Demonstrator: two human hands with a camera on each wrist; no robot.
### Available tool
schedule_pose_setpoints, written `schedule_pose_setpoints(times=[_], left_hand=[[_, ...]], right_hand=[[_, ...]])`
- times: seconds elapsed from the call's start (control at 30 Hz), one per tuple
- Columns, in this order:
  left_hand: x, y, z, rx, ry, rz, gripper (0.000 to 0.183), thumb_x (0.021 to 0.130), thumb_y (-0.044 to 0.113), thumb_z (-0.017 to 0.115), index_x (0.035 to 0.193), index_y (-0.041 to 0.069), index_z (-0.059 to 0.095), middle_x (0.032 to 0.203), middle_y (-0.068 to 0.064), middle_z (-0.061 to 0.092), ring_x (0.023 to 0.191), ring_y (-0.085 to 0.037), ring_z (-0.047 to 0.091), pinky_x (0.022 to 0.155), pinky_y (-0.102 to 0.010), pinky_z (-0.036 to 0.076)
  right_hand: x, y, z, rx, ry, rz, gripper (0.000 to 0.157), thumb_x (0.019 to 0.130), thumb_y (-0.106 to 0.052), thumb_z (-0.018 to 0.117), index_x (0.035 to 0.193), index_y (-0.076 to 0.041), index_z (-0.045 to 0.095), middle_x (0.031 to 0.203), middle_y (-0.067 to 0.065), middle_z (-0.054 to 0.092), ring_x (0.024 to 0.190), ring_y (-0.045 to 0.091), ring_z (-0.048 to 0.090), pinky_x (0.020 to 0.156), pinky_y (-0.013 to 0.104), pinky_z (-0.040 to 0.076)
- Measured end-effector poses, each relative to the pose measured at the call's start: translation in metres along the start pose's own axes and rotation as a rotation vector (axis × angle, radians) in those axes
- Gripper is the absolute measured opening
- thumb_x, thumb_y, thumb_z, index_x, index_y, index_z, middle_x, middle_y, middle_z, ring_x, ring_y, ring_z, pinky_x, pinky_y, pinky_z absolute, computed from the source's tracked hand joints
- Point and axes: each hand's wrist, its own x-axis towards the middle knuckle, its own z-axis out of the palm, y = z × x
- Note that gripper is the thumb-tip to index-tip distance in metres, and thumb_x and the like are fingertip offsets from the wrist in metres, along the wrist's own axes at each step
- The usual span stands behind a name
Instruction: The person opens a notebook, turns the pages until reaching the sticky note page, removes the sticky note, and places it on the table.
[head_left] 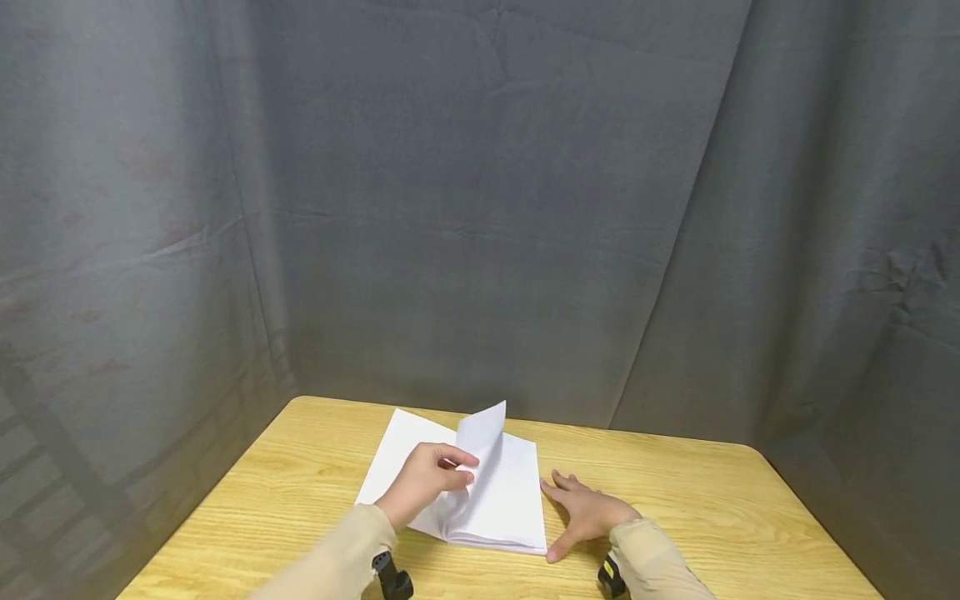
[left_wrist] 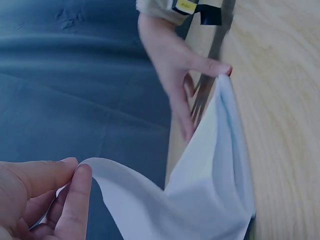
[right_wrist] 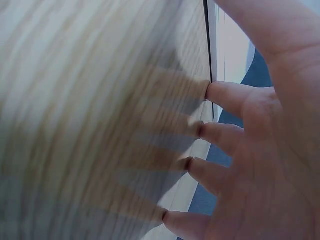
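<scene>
All views show right hand [head_left: 590,509] splayed; right wrist's alone misses left hand [head_left: 422,482] pinching a page [head_left: 482,430].

Hands [head_left: 427,482] at an open white booklet [head_left: 515,500]

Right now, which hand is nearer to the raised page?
Left. The left hand pinches the raised page between thumb and fingers; the right hand is farther off, spread at the right edge of the open book.
</scene>
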Motion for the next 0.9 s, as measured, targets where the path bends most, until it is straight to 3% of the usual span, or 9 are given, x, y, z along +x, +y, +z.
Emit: schedule_pose_setpoints(times=[0.2, 0.57, 0.9], left_hand=[[-0.012, -0.002, -0.025, 0.08, 0.083, 0.015, 0.02, 0.076, 0.008, 0.077, 0.096, 0.005, 0.074, 0.096, -0.008, 0.071, 0.077, -0.012, 0.059, 0.067, -0.026, 0.05], [-0.034, -0.016, -0.06, 0.203, 0.259, -0.11, 0.022, 0.072, 0.003, 0.077, 0.094, 0.006, 0.073, 0.085, -0.004, 0.06, 0.075, -0.013, 0.053, 0.061, -0.023, 0.046], [-0.05, -0.037, -0.077, 0.208, 0.274, -0.211, 0.022, 0.071, 0.0, 0.075, 0.093, 0.0, 0.071, 0.078, -0.004, 0.05, 0.062, -0.013, 0.044, 0.053, -0.021, 0.038]], right_hand=[[-0.001, 0.0, -0.001, 0.004, -0.01, -0.004, 0.117, 0.062, -0.058, 0.083, 0.151, -0.007, 0.028, 0.157, 0.026, 0.015, 0.141, 0.054, 0.015, 0.1, 0.079, 0.017], [-0.002, 0.0, -0.001, 0.009, -0.02, 0.003, 0.116, 0.063, -0.058, 0.082, 0.152, -0.008, 0.027, 0.158, 0.025, 0.015, 0.141, 0.053, 0.014, 0.099, 0.08, 0.016], [-0.002, 0.001, -0.001, 0.009, -0.026, -0.01, 0.116, 0.064, -0.06, 0.081, 0.152, -0.008, 0.026, 0.158, 0.026, 0.014, 0.141, 0.053, 0.014, 0.099, 0.08, 0.017]])
